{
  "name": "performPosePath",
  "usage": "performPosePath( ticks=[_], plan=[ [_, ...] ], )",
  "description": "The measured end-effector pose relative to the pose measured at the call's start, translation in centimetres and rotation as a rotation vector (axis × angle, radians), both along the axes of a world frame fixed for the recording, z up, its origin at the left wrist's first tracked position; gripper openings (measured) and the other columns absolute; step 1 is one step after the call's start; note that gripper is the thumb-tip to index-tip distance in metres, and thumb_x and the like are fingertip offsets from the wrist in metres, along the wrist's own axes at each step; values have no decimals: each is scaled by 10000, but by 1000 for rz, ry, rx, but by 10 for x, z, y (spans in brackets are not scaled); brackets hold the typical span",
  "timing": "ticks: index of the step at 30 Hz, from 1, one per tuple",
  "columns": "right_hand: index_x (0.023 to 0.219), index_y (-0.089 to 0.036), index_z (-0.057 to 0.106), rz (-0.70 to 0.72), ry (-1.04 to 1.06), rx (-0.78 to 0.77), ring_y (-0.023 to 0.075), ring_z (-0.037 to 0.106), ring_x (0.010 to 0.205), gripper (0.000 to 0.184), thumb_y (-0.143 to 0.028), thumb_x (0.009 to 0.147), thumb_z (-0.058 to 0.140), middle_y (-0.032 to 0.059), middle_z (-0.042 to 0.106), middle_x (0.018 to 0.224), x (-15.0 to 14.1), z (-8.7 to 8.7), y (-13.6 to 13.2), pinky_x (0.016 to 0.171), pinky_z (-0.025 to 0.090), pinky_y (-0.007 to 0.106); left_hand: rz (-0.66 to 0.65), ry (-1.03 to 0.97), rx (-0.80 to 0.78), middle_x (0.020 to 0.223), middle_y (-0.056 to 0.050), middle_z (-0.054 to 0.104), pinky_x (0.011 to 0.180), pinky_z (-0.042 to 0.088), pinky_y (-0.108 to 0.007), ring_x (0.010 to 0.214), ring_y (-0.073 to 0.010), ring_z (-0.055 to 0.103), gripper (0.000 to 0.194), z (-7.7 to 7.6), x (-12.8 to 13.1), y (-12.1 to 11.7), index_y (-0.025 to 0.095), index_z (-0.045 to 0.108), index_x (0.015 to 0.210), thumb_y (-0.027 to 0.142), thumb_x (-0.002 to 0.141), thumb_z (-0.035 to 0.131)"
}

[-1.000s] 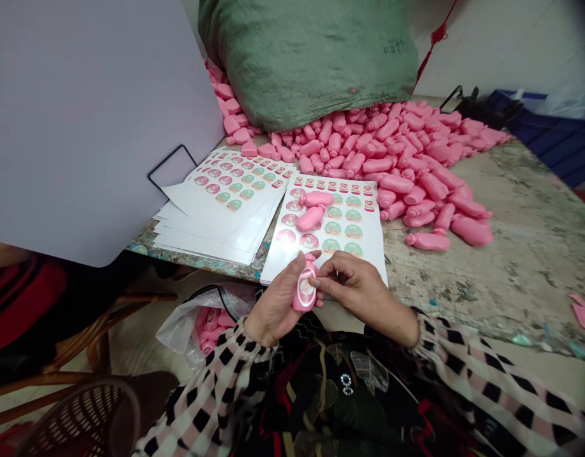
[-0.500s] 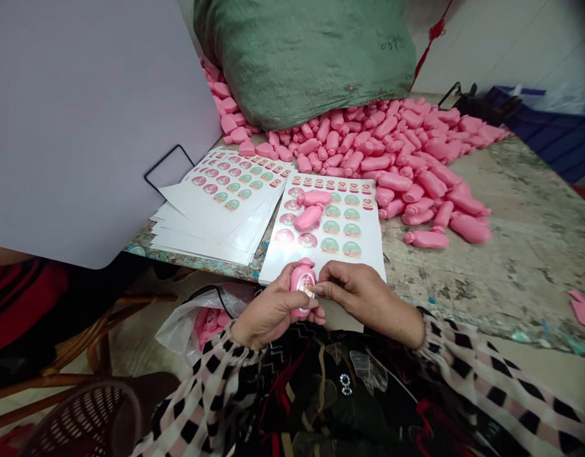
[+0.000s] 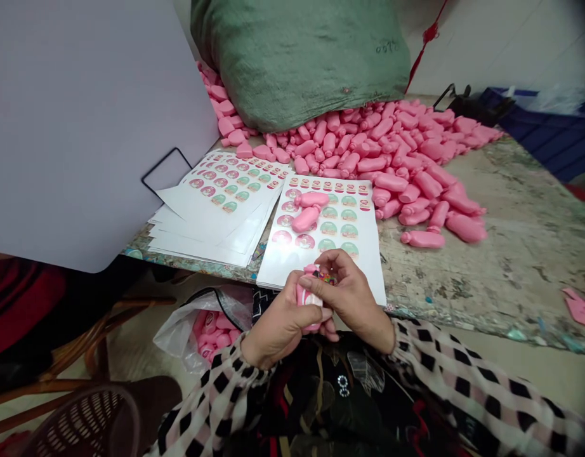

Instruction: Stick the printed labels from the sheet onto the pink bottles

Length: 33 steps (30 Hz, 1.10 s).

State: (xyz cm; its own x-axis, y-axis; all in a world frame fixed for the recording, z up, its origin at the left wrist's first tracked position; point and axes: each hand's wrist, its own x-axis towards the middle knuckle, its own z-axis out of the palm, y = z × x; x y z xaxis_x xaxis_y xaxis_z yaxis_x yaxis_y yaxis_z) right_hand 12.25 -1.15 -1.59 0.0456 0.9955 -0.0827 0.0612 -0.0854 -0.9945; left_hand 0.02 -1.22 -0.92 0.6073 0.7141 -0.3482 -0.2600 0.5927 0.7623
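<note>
Left hand (image 3: 278, 324) gripping pink bottle (image 3: 309, 304), right hand (image 3: 352, 295) pressing its front, sticker sheets (image 3: 366, 273) lying just beyond grip.

Our left hand (image 3: 277, 322) holds a labelled pink bottle (image 3: 304, 297), our right hand (image 3: 353, 299) touching it; two bare-sided bottles (image 3: 306, 219) lie on the sticker sheet (image 3: 283, 270).

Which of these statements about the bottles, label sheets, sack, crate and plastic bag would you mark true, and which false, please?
1. The left hand holds a pink bottle. True.
2. Two loose bottles lie on the right-hand stack of label sheets. True.
3. The large sack is red. False: it is green.
4. The blue crate is at the left of the view. False: it is at the far right.
5. The clear plastic bag is empty. False: it holds pink bottles.
</note>
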Motion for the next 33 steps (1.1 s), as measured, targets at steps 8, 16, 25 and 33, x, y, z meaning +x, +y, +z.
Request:
performPosePath(
  ticks=[8,16,25,33],
  plan=[
    [874,-215,535,163,-92,39,107,527,639,259,-440,772,613,-28,562,737,5,-9,0,574,438,230,150,78,62,627,35,580,359,386,-183,429,-106,529,310,-18,-19,-15,227,382,983,333,785,596],
    [811,-211,601,301,-625,221,150,536,744,76,-277,812,564,7,609,797,47,-8,26,676,399,278,460,574,24,543,56,562,316,301,-180,348,-111,464,443,-55,-111,-40,248,386,1117,492,782,543],
    [959,-214,601,297,-987,296,169,553,839,181,-203,822,483,37,595,943,60,4,68,669,394,269,304,1363,296,1017,-83,683,834,482,-380,948,-277,636,451,-91,-181,-45,215,566,1097,499,749,532],
    [1194,-281,515,532,-1309,439,184,572,875,358,-226,851,427,42,466,1309,48,18,119,570,354,263,358,1313,615,1052,-33,694,838,509,-320,976,-228,639,444,-81,-157,-23,238,659,1034,538,753,493]
  ],
)
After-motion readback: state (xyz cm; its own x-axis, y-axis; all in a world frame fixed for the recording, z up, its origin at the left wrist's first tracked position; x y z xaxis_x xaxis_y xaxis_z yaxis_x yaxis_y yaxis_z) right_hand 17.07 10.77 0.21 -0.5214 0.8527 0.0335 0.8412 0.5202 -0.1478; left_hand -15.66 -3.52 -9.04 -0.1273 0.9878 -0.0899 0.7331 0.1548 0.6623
